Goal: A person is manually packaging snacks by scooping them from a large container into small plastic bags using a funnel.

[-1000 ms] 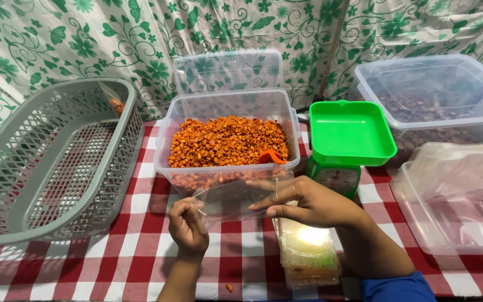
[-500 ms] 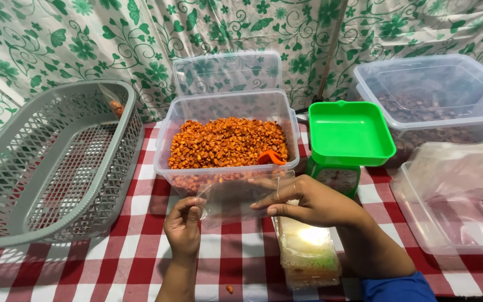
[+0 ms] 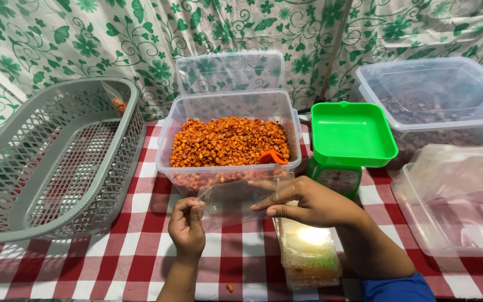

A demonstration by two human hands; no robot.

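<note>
Green leaf-print cloth hangs behind a red-checked surface point(image 3: 113, 268). Near its front edge, the left hand point(image 3: 187, 228) and right hand point(image 3: 303, 202) hold one clear bag point(image 3: 236, 202): left fingers pinch its corner, right fingers lie pressed together, flat on it. Behind it stands a clear tub point(image 3: 227, 140) of orange kernels with an orange scoop point(image 3: 272, 157). One grey basket point(image 3: 57, 162) fills the left edge; one green scale point(image 3: 350, 137) and two more clear tubs stand right. A bag stack point(image 3: 308, 254) lies under the right wrist.
</note>
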